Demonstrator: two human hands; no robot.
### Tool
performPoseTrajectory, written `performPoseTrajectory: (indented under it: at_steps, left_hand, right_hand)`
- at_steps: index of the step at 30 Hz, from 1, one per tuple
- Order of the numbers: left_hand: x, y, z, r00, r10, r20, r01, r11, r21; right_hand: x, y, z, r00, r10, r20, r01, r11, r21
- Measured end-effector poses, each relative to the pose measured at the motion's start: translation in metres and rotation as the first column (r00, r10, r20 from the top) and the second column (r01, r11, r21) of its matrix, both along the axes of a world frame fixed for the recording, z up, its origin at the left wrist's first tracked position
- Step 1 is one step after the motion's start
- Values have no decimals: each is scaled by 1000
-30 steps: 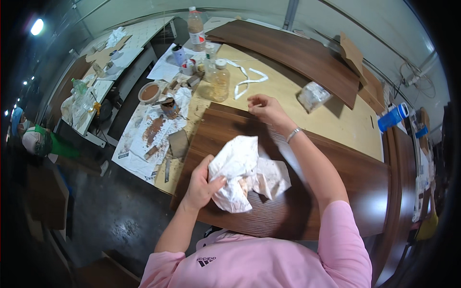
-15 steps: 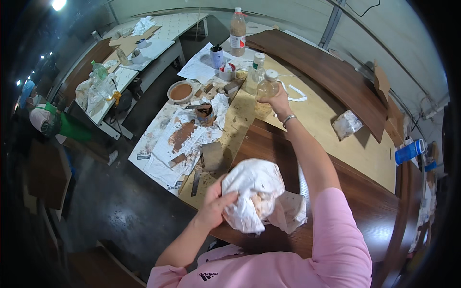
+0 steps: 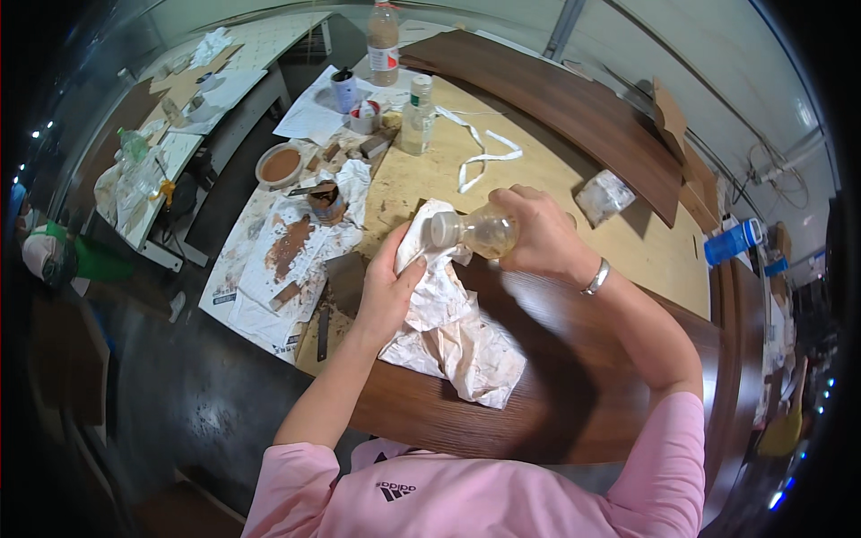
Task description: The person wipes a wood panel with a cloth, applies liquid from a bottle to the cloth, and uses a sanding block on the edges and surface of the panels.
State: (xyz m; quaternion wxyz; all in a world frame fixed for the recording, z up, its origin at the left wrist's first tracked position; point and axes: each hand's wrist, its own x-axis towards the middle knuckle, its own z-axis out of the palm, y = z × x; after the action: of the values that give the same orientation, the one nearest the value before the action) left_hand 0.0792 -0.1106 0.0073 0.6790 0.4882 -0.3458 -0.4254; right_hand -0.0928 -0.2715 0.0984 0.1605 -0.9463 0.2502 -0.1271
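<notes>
My left hand [image 3: 387, 285] is closed on a stained white cloth [image 3: 448, 332], which hangs down over the dark brown wooden panel [image 3: 556, 359]. My right hand [image 3: 545, 235] grips a clear plastic bottle [image 3: 490, 231] of yellowish liquid. The bottle lies tipped on its side, its whitish cap end against the top of the cloth. Whether liquid comes out cannot be seen. Left of my left hand are a grey flat block [image 3: 346, 280] and a dark scraper blade [image 3: 323, 334]. An open tin [image 3: 326, 204] with a brown-smeared tool across it stands farther off.
A tub of brown paste [image 3: 280, 165], a second clear bottle [image 3: 417, 117] and a tall bottle [image 3: 383, 45] stand on the bench. Beyond lie a white strip [image 3: 489, 157], a wrapped block [image 3: 604, 197] and a curved brown panel [image 3: 556, 108]. At far left, a person in a green apron [image 3: 99, 264].
My right hand has lifted the bottle off the bench, brought it nearer and tipped it against the cloth. The bunched cloth has moved forward and now hangs down from my left hand.
</notes>
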Motion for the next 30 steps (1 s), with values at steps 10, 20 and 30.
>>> performPoseTrajectory:
  at_steps: [10, 20, 30]
  left_hand:
    - [-22, -10, -1, 865, -123, -487, 104, 992, -65]
    - [-29, -6, -5, 952, -75, -297, 66, 997, -40]
    - [-29, -5, -5, 994, -46, -95, 46, 999, -1]
  right_hand:
    - [-27, -4, -10, 997, -33, -69, 11, 957, -291]
    - [-31, -10, -3, 987, -115, -109, 59, 905, -422]
    - [-26, -12, -7, 986, -145, -83, 99, 906, -412]
